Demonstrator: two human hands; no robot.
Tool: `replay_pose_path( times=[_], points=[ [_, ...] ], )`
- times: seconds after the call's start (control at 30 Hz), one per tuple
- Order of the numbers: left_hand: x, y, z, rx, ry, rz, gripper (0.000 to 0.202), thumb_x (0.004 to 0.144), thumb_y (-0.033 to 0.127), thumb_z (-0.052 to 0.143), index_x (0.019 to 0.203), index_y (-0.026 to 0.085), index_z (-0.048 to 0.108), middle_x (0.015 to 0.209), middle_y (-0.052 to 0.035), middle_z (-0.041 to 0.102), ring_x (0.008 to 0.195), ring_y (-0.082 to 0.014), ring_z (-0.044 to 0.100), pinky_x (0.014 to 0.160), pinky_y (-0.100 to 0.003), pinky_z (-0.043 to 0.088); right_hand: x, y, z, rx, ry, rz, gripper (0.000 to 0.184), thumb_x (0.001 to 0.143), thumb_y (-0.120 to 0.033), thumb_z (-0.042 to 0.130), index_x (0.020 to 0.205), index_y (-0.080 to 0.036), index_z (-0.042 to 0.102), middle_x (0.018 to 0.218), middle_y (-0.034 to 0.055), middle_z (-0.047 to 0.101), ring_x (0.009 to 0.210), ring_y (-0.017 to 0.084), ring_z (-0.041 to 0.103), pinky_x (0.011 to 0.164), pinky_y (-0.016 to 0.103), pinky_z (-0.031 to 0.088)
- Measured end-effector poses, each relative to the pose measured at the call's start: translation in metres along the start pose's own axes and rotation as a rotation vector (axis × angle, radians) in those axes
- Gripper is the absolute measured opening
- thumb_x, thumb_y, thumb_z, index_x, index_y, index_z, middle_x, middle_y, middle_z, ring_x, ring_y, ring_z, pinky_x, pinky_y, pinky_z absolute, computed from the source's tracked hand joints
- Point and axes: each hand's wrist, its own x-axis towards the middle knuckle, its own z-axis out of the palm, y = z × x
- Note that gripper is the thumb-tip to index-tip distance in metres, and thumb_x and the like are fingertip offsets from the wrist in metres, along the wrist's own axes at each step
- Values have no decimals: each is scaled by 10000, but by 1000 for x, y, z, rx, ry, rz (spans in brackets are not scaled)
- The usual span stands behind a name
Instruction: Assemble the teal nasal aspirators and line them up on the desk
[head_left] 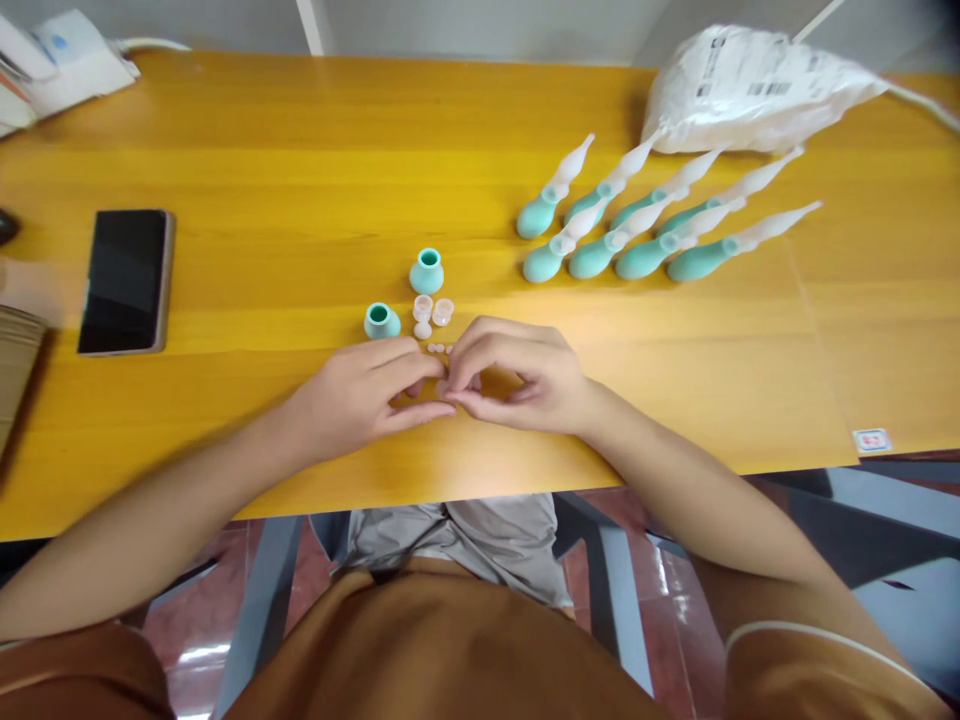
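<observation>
My left hand (360, 395) and my right hand (517, 375) meet fingertip to fingertip near the front of the yellow table (262, 150). Both pinch something small where they touch; it is too small to name. Just beyond the fingers lie tiny pale pieces (437, 348), then small clear caps (433, 312). Two teal bulbs stand open end up, one (382, 320) left of the caps and one (427, 271) behind them.
Several assembled teal bulbs with long white tips (645, 220) lie in rows at the right. A white plastic bag (750, 90) sits behind them. A dark phone (126, 280) lies at the left, papers (52, 60) at the far left corner.
</observation>
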Motion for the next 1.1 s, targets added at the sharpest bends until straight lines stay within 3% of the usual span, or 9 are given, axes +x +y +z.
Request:
replay_pose_path(
  times=[0.17, 0.3, 0.4, 0.47, 0.6, 0.73, 0.9, 1.1],
  points=[
    [-2, -2, 0, -74, -72, -77, 210, 1225, 375, 747, 1070, 237, 724, 915, -7, 754, 801, -181, 704, 771, -286, 553, -2, 0, 5, -23, -31, -40, 96, 1137, -166, 876, 1164, -212, 797, 1112, 68, 848, 986, 179, 834, 883, 306, 716],
    [-2, -1, 0, -65, -123, -120, 108, 1158, 250, 735, 1058, 237, 696, 904, 8, 736, 771, -171, 679, 753, -280, 530, -1, 0, -2, -68, -59, -47, 69, 1170, -221, 848, 1170, -221, 779, 1118, 62, 840, 972, 173, 815, 861, 298, 696],
    [-1, 0, -1, -35, -121, -110, 60, 1142, 178, 708, 1116, 232, 704, 948, 14, 767, 751, -152, 684, 750, -272, 536, -1, -1, -20, -198, -77, 53, 20, 1180, -208, 793, 1173, -220, 778, 1047, 38, 806, 824, 151, 742, 741, 275, 615],
    [0, 0, -3, 7, -96, -78, 70, 1149, 157, 694, 1150, 227, 701, 983, 8, 799, 743, -143, 698, 753, -272, 547, -2, -1, -33, -297, -134, 161, 84, 1148, -147, 726, 1172, -202, 785, 1036, 48, 788, 779, 156, 715, 726, 292, 580],
    [0, -1, -6, 76, -77, -61, 112, 1156, 142, 673, 1230, 223, 699, 1061, -15, 863, 798, -166, 768, 821, -295, 593, -5, 1, -49, -384, -280, 305, 216, 1020, -73, 703, 1169, -195, 801, 1031, 55, 792, 793, 188, 712, 759, 318, 529],
    [-1, -2, -6, 111, -88, -57, 144, 1159, 141, 648, 1276, 207, 701, 1134, -43, 889, 865, -187, 822, 860, -311, 627, -5, 1, -50, -407, -383, 406, 153, 1031, -172, 764, 1176, -197, 807, 1081, 60, 779, 774, 178, 679, 756, 314, 488],
    [-2, -4, -4, 144, -110, -80, 283, 1184, 160, 621, 1441, 200, 733, 1240, -74, 911, 1037, -223, 881, 967, -347, 680, -4, 3, -49, -400, -410, 413, 103, 1073, -195, 754, 1156, -201, 815, 1102, 66, 769, 787, 175, 673, 777, 311, 489],
    [-3, -6, -1, 127, -126, -92, 251, 1243, 235, 578, 1360, 226, 800, 1274, -86, 913, 1183, -250, 883, 1099, -376, 697, -5, 7, -49, -371, -392, 380, 67, 1093, -182, 745, 1094, -199, 810, 1075, 70, 762, 799, 180, 665, 774, 304, 498]
  ],
)
